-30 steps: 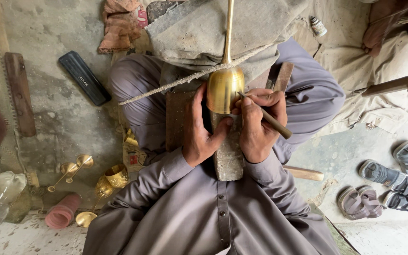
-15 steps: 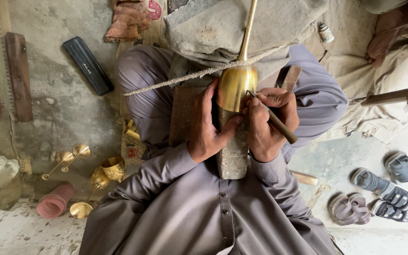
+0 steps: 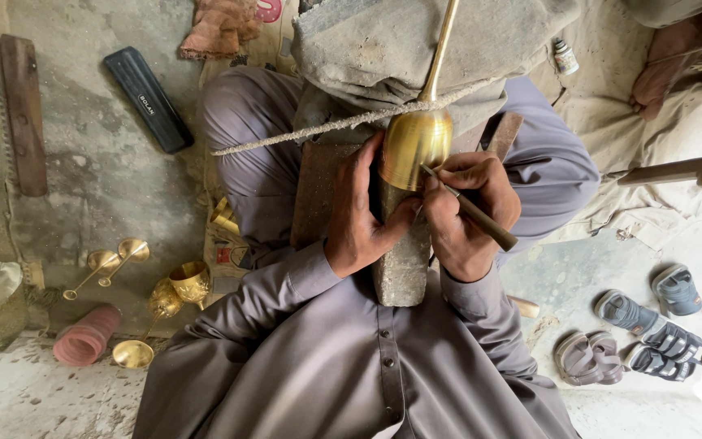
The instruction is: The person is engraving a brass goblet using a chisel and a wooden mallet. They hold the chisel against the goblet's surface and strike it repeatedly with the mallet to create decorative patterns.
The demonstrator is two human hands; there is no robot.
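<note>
Grip: right hand [image 3: 469,215] closed around a wooden-handled engraving tool [image 3: 473,213], tip on the brass goblet [image 3: 414,146]; left hand [image 3: 361,213] clasps the goblet's side. Goblet lies at 12 o'clock from both hands, atop a stone block [image 3: 402,264]. More brass goblets [image 3: 168,297] at 9 o'clock on the floor.

Glossy brass goblet [image 3: 414,146], rough stone block [image 3: 402,264]

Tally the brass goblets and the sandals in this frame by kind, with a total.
Brass goblet held in the hands: 1
Brass goblets on the floor: 4
Sandals: 4
Total: 9
</note>
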